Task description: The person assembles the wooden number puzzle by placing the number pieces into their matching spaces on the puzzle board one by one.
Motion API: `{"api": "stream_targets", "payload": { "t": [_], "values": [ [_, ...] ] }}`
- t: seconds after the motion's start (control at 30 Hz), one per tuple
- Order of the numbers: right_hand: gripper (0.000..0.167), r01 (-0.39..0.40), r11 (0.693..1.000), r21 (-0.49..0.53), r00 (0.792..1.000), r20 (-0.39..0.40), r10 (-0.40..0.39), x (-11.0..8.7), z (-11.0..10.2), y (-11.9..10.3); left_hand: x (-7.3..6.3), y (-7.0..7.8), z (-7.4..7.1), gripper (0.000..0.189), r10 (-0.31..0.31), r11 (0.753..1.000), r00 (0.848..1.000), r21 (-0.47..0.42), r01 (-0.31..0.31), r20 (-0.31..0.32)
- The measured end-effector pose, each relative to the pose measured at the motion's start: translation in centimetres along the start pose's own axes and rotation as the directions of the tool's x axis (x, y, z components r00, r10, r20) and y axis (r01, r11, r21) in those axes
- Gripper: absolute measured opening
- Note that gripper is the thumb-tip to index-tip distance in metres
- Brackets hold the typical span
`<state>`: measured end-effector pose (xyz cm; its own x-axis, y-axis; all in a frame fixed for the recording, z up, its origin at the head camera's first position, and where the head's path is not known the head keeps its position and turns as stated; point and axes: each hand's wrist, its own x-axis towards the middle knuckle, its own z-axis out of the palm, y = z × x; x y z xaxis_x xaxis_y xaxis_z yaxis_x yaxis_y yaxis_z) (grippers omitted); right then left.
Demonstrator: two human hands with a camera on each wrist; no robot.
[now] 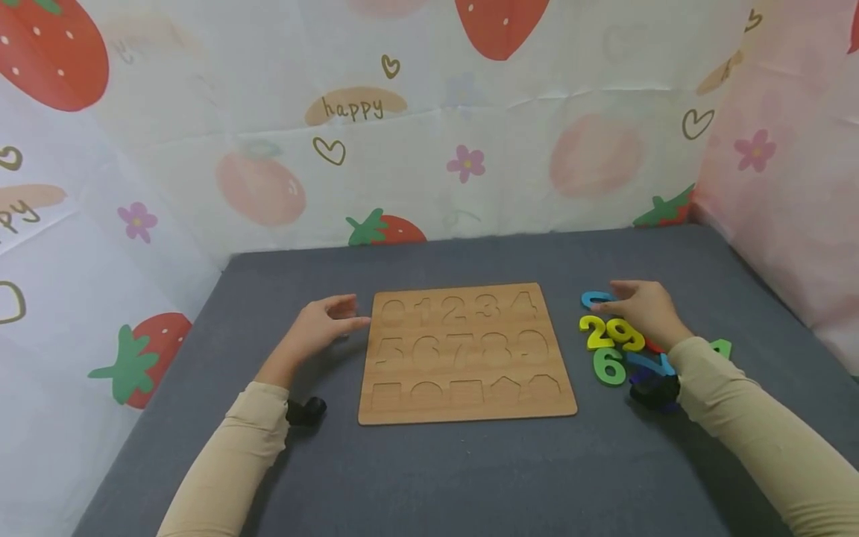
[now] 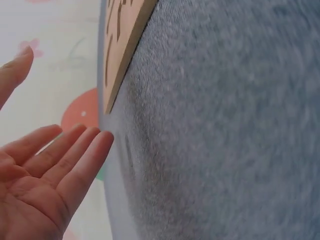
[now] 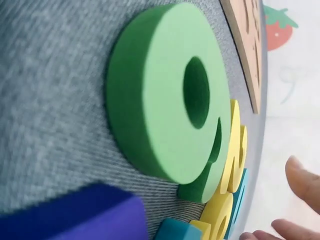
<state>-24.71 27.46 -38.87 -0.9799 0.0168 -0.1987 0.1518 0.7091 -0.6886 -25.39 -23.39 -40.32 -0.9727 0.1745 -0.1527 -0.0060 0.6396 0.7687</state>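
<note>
A wooden number board [image 1: 470, 354] with rows of digit and shape recesses lies flat on the table. My left hand [image 1: 321, 328] hovers just off its left edge, holding nothing; in the left wrist view the fingers [image 2: 80, 162] are extended and the thumb stands apart. My right hand [image 1: 647, 307] is above the loose pieces at the right, thumb and fingers apart, beside a blue ring-like piece [image 1: 596, 299] partly hidden by it. Around it lie a yellow 2 [image 1: 595, 333], a yellow 9 [image 1: 625, 335] and a green 6 [image 1: 609, 366].
Blue [image 1: 646, 364], red [image 1: 653, 346] and green [image 1: 721, 347] pieces lie partly covered by the right wrist and sleeve. A purple piece [image 3: 85, 215] shows in the right wrist view. A printed cloth [image 1: 403, 179] hangs behind the grey table [image 1: 463, 477].
</note>
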Motion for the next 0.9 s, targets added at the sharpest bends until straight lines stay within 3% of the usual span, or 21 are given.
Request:
{"api": "stream_targets", "payload": {
  "t": [0.33, 0.5, 0.67, 0.9],
  "values": [
    [0.071, -0.062, 0.998, 0.007, 0.998, -0.023, 0.062, -0.1, 0.3, -0.1, -0.7, -0.8, 0.5, 0.072, -0.014, 0.978, 0.998, -0.209, 0.026, 0.057],
    [0.069, -0.105, 0.994, -0.014, 0.994, -0.024, 0.105, 0.1, 0.1, -0.1, -0.6, -1.0, 1.0, 0.070, -0.015, 0.973, 0.998, -0.231, 0.029, 0.065],
    [0.068, -0.060, 0.998, -0.036, 0.998, -0.005, 0.060, 0.7, -0.1, -0.4, -0.4, -1.1, 1.3, 0.066, -0.027, 0.964, 0.997, -0.263, 0.046, 0.075],
    [0.074, -0.077, 0.997, 0.024, 0.995, 0.073, 0.075, 2.4, 0.1, -0.7, -0.2, -1.0, 1.8, 0.063, -0.061, 0.946, 0.991, -0.308, 0.096, 0.122]
  ]
}}
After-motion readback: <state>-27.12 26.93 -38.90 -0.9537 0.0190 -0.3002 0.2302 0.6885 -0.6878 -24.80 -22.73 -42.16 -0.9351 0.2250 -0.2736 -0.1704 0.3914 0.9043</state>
